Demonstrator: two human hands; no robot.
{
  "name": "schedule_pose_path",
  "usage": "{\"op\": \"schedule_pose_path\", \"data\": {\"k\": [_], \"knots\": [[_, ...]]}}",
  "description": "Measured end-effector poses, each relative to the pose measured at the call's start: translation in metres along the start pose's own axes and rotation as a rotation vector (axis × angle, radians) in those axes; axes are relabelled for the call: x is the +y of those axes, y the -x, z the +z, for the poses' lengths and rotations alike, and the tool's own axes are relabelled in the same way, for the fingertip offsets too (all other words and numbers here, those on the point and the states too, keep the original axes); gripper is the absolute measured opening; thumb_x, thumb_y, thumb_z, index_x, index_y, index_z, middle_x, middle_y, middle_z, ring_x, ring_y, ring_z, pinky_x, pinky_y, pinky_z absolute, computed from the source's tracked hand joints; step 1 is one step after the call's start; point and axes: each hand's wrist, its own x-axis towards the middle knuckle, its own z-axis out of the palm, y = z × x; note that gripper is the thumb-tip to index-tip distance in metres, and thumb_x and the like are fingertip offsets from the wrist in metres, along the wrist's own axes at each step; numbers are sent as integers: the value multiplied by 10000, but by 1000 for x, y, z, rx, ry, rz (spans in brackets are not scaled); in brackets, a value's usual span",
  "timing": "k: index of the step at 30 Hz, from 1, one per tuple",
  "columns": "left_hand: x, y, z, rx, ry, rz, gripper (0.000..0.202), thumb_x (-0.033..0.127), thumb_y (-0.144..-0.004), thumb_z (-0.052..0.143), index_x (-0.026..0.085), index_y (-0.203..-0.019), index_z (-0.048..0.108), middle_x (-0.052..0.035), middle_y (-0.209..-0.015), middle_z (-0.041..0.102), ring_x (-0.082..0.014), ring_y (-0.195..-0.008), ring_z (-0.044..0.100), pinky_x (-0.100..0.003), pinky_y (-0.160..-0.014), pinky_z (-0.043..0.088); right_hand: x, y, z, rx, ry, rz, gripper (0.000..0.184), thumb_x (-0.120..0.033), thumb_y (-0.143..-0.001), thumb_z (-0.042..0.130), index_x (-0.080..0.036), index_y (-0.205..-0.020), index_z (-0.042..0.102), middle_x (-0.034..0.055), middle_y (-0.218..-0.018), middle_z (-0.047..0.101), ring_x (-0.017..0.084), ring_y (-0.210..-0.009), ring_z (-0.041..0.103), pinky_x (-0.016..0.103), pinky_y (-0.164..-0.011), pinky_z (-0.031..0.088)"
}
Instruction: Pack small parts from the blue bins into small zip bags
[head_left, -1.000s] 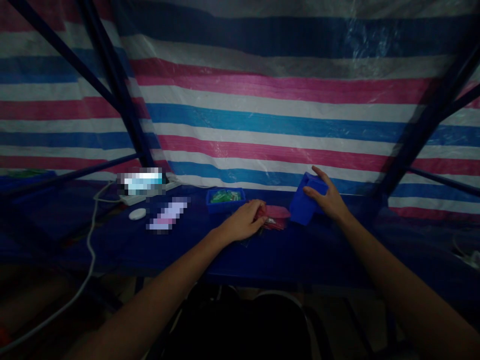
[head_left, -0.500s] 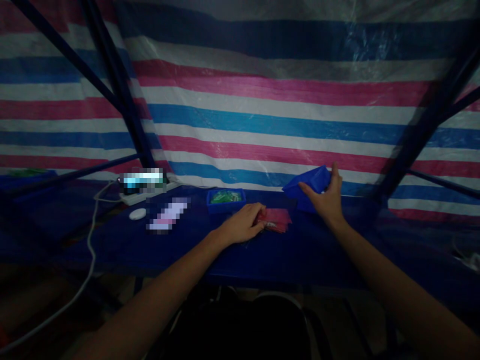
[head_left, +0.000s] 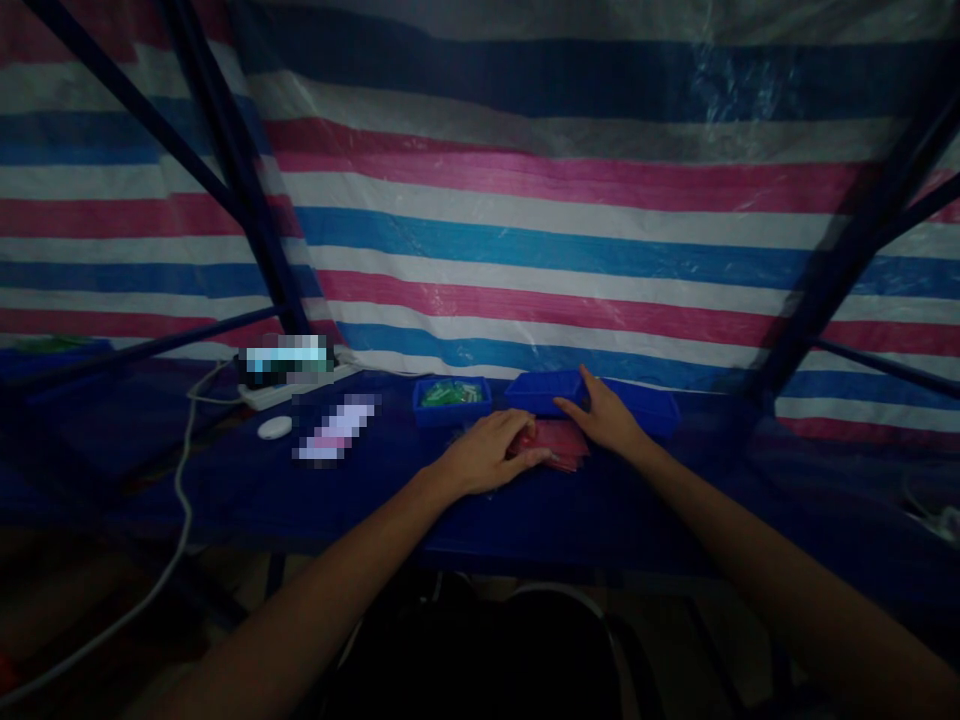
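While both of our hands rest at the middle of the desk [head_left: 375, 495], the stack of red packets [head_left: 561, 440] lies flat between them, just in front of the long shallow blue tray [head_left: 654, 408] at the back edge. Its long axis seems to run left to right, roughly parallel to that tray, though the light is dim.

Our left hand [head_left: 487, 455] covers the stack's left end, with its fingers [head_left: 534, 458] held loosely together and curved over the red edge. We cannot tell whether they pinch a packet or only lie on it. Our right hand [head_left: 609, 422] sits over the stack's far right corner with its fingers spread, the thumb reaching left along the tray's near wall. Both hands touch the stack, the left covering more of it.

To the left, near but apart from the left hand, stands a small blue bin [head_left: 450, 413] of green pieces.
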Motion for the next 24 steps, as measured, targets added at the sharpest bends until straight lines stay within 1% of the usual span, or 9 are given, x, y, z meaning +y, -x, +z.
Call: {"op": "schedule_pose_path", "data": {"k": [3, 6, 8, 11, 14, 16, 19, 22, 24], "knots": [[-3, 0, 3, 48, -38, 30, 429, 571, -988, 474, 225, -1221, 571, -109, -1299, 608, -269, -1220, 557, -449, -1059, 435, 5, 0, 0, -41, 68, -76, 720, -542, -970, 526, -141, -1544, 360, 184, -1529, 472, 326, -1408, 470, 503, -1174, 379], [-5, 0, 3, 97, -63, 53, 392, 538, -992, 489, 229, -1211, 594, -104, -1381, 564, -275, -1329, 484, -474, -1137, 385, 7, -1, -2, -67, 97, -144, 580, -454, -991, 519, -173, -1495, 458, 150, -1474, 546, 305, -1368, 522, 489, -1169, 398], [-6, -2, 2, 120, -61, 61, 359, 502, -1009, 470, 235, -1205, 606, -94, -1399, 554, -263, -1348, 473, -471, -1153, 380, 8, -2, -2, -87, 108, -184, 537, -409, -993, 523, -172, -1474, 493, 145, -1444, 578, 297, -1351, 539, 480, -1167, 406], [-13, -7, -2, 197, -69, 35, 337, 453, -1030, 437, 235, -1222, 606, -83, -1351, 587, -236, -1303, 514, -447, -1147, 398, 8, -2, 0, -98, 135, -202, 529, -345, -1007, 487, -144, -1495, 464, 162, -1497, 518, 295, -1404, 481, 483, -1187, 381], [-31, -17, -6, 311, -165, -58, 352, 424, -1022, 461, 228, -1284, 590, -87, -1314, 610, -242, -1267, 537, -448, -1125, 414, 6, -1, -1, -116, 168, -216, 510, -302, -1011, 465, -146, -1496, 465, 162, -1559, 435, 301, -1449, 420, 491, -1192, 372], [-47, -22, -8, 290, -264, -107, 364, 393, -1001, 502, 234, -1314, 596, -86, -1318, 614, -260, -1262, 540, -470, -1118, 410, 4, -2, -6, -121, 175, -245, 494, -291, -1002, 483, -163, -1480, 489, 148, -1545, 461, 296, -1428, 450, 483, -1183, 386], [-68, -28, -9, 177, -353, -161, 353, 388, -959, 567, 242, -1269, 652, -89, -1315, 624, -267, -1215, 575, -458, -1080, 438, 0, -2, -20, -76, 161, -281, 441, -298, -992, 516, -181, -1415, 555, 127, -1411, 607, 272, -1310, 574, 441, -1135, 442], [-78, -31, -9, 93, -389, -168, 361, 391, -957, 565, 253, -1278, 655, -89, -1268, 654, -259, -1173, 602, -428, -1042, 460, -1, -3, -38, 3, 178, -257, 342, -341, -1006, 502, -201, -1285, 644, 102, -1226, 710, 256, -1134, 667, 409, -1038, 506], [-78, -32, -10, 84, -411, -179, 359, 394, -953, 571, 255, -1272, 657, -91, -1251, 660, -263, -1157, 611, -418, -1024, 466, 4, -3, -47, 47, 237, -235, 331, -390, -1010, 495, -206, -1216, 677, 102, -1165, 722, 270, -1107, 664, 428, -1029, 498]]}}
